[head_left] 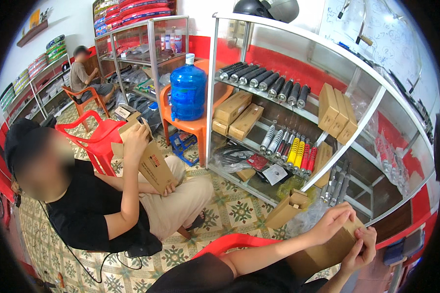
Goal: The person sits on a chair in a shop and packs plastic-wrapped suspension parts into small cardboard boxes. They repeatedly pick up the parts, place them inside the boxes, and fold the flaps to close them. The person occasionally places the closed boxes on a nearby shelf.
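Observation:
A long brown cardboard box (322,251) lies slantwise across my lap at the lower right. My left hand (333,223) bends over its upper end, fingers curled together at the edge. Wrapped round the same end from the right is my right hand (361,248), its thumb and fingers pressing on the cardboard. Part of the box's lower end is hidden by my left forearm. Just beyond my left hand, another cardboard box (283,210) stands on the floor with its top flaps raised.
A co-worker (98,195) sits at my left, holding a cardboard box (156,166). A glass shelf (274,154) ahead bears shock absorbers (265,80) and boxes. A blue water bottle (188,93) stands on an orange chair (200,126). Another person (85,73) sits farther back.

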Tool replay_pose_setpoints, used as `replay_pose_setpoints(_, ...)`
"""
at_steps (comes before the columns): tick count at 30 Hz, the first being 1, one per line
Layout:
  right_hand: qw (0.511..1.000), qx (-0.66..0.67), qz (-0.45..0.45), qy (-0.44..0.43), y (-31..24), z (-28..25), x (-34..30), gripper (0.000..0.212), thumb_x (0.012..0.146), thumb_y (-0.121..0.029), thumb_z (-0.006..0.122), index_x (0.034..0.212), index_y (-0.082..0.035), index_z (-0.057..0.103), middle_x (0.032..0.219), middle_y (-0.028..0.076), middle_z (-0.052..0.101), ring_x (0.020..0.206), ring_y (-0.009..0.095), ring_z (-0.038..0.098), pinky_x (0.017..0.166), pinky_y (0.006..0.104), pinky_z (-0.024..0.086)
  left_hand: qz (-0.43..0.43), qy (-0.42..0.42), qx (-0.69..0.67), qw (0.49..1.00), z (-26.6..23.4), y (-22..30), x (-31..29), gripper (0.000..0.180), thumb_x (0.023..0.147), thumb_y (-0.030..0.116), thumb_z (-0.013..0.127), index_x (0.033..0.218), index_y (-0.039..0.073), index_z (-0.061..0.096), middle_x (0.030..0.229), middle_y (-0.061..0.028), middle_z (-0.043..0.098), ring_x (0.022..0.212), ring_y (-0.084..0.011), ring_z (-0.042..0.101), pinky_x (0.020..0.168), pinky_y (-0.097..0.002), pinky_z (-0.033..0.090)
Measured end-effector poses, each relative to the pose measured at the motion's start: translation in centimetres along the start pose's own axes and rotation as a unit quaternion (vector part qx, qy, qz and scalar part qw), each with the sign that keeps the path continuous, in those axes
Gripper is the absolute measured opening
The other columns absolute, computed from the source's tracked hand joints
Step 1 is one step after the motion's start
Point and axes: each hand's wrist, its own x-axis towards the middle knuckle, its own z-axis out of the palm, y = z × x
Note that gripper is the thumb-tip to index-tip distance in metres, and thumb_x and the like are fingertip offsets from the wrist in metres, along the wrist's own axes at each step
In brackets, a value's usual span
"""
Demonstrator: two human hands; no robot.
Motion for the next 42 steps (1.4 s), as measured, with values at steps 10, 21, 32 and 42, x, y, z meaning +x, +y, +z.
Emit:
replay_pose_setpoints(10, 0.999, -0.008, 0.041, -0.017, 1.0, 1.3, 1.1, 0.008, 0.081, -0.007, 0.053, 0.081, 0.0, 0.058, 0.076, 0.011, 0.062, 0.076, 0.026, 0.059, 0.087, 0.0465, 0.041, -0.036, 0.007, -0.063, 0.997, -1.2, -1.9, 0.6, 0.031, 0.098, 0.025, 0.04, 0.085, 0.001, 0.055, 0.091, -0.0072, 0.051, 0.094, -0.0185, 0.049, 0.09, -0.031, 0.035)
replay_pose_setpoints(21, 0.999, -0.008, 0.042, 0.027, -0.1, 1.4, 1.5, 0.008, 0.07, -0.004, 0.054, 0.074, -0.002, 0.061, 0.072, 0.01, 0.063, 0.072, 0.027, 0.061, 0.082, 0.0471, 0.044, -0.032, -0.021, -0.06, 0.997, -1.5, -0.5, 0.1, 0.022, 0.095, 0.021, 0.047, 0.088, 0.002, 0.055, 0.094, -0.0085, 0.052, 0.094, -0.0182, 0.05, 0.087, -0.0298, 0.036)
replay_pose_setpoints(32, 0.999, -0.005, 0.014, 0.028, 0.5, -0.7, -1.3, 0.013, 0.08, -0.009, 0.052, 0.087, 0.0, 0.059, 0.08, 0.011, 0.063, 0.082, 0.028, 0.058, 0.087, 0.055, 0.04, -0.056, -0.091, -0.066, 0.992, -0.7, -1.0, -1.3, 0.058, 0.083, 0.047, 0.064, 0.12, 0.005, 0.049, 0.119, -0.0108, 0.048, 0.115, -0.0232, 0.045, 0.099, -0.0353, 0.032)
replay_pose_setpoints(42, 0.982, -0.005, 0.165, -0.096, 3.3, 0.2, 1.3, 0.01, 0.085, -0.004, 0.053, 0.09, 0.003, 0.058, 0.09, 0.013, 0.06, 0.088, 0.025, 0.057, 0.095, 0.04, 0.039, -0.032, -0.043, -0.015, 0.998, -1.8, -3.9, -0.3, 0.096, 0.075, 0.041, 0.074, 0.146, 0.005, 0.021, 0.151, -0.0104, 0.022, 0.139, -0.0216, 0.02, 0.112, -0.036, 0.016)
